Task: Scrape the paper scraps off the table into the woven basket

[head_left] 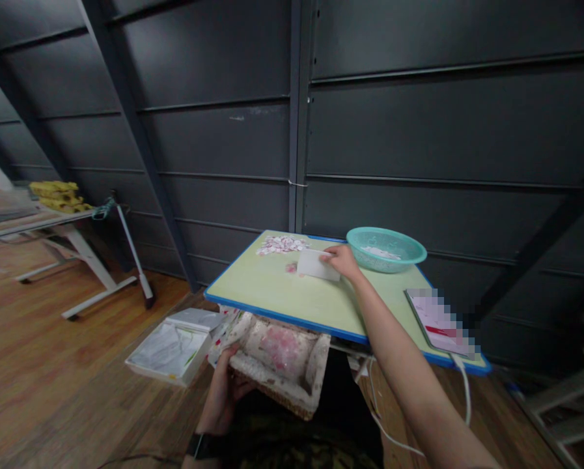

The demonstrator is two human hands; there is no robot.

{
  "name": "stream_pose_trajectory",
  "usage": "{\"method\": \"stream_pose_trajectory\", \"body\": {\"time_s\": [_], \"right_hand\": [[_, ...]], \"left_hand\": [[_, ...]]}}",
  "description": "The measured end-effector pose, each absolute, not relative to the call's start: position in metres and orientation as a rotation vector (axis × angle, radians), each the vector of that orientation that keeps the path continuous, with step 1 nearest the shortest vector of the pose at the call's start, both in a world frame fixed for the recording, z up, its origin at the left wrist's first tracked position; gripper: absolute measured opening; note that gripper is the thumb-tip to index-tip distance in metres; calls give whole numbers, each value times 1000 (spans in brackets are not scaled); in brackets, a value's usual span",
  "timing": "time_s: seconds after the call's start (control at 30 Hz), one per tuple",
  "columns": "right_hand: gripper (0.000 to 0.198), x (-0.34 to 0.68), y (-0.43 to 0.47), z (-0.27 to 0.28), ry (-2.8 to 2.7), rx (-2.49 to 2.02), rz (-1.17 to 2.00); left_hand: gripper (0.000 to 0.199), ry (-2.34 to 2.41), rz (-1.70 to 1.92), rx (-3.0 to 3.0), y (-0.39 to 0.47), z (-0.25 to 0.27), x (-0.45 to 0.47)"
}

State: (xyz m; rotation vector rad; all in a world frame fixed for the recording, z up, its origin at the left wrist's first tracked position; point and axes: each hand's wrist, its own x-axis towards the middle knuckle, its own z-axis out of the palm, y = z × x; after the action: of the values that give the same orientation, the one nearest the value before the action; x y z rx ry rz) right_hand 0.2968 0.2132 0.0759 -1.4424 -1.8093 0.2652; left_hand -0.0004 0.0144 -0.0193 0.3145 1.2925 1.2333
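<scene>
My right hand [343, 260] is closed on a white card [316, 265], held low over the light green tabletop. Pressed against the near side of a lined basket [267, 371], the fingers of my left hand [226, 387] keep it tilted just below the table's front edge. Pinkish material lies inside the basket. Left of the card is a small pinkish cluster [290, 268], and behind it spreads a pile of small white-and-pink pieces [280, 244]. What the pieces are is too small to tell.
A turquoise plastic colander [387, 266] with white pieces inside stands at the table's back right. A tablet [438, 326] with a cable lies at the right. The blue-edged table [252, 290] backs onto a dark panelled wall. An open white box [169, 345] sits on the floor.
</scene>
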Motion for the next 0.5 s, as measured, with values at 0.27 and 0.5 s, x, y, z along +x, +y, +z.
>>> {"method": "stream_pose_trajectory", "body": {"time_s": [0.27, 0.5], "right_hand": [[26, 300, 217, 74, -1635, -1488, 288], [30, 301, 219, 71, -1509, -1444, 486]], "left_hand": [[35, 1296, 1232, 327, 17, -24, -2], [33, 1285, 1236, 361, 15, -21, 0]]}}
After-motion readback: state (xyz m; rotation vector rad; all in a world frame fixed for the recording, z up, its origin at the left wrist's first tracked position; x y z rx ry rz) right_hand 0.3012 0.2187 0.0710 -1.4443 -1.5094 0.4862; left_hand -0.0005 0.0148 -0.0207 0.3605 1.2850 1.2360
